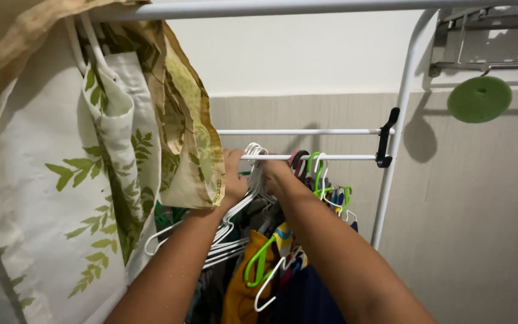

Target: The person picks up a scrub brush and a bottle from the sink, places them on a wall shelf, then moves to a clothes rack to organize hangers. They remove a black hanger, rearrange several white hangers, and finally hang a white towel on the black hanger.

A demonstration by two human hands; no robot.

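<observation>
Against a pale wall with beige tile panelling (481, 198), a white metal clothes rack (404, 102) stands with its top bar across the upper edge of the view and two thinner white rails (343, 157) lower down. At 9 o'clock, a cream fabric sheet printed with green leaves (61, 192) hangs from the top bar and fills the left side. Both arms reach up from 6 o'clock to the nearer lower rail at centre. The left hand (233, 177) is curled around a bunch of white wire hangers (253, 180) hooked on that rail, its fingers closed on their necks. The right hand (277, 174), just beside it, grips the rail area among the hanger hooks; exactly what it holds cannot be told. Bright green plastic hangers (259, 258) and coloured clothes (307, 288) hang below at 6 o'clock. A round green sponge-like disc (479, 99) hangs from a wall shelf at 2 o'clock.
</observation>
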